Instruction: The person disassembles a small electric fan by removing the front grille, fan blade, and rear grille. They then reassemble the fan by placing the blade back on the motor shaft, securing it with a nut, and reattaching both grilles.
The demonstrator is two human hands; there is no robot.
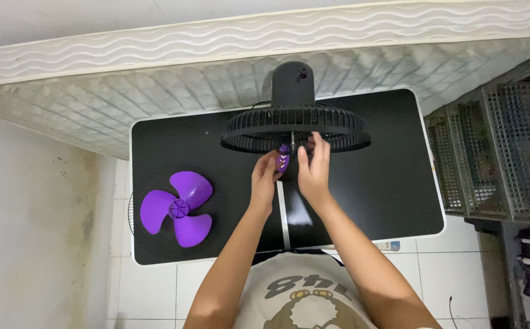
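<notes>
A black fan body (294, 116) with its rear grille stands on the black table (386, 176) in the head view. My left hand (265, 180) holds a small purple cap (284, 159) at the fan's hub, just in front of the grille. My right hand (313, 170) is beside it, fingers raised and touching the hub area and grille edge. A purple three-bladed fan blade (176, 208) lies flat on the table to the left, apart from both hands.
A white mattress (155, 79) leans behind the table. Grey wire crates (496, 140) stand at the right. A round black grille (131, 210) pokes out under the table's left edge. White tiled floor (149, 286) lies below.
</notes>
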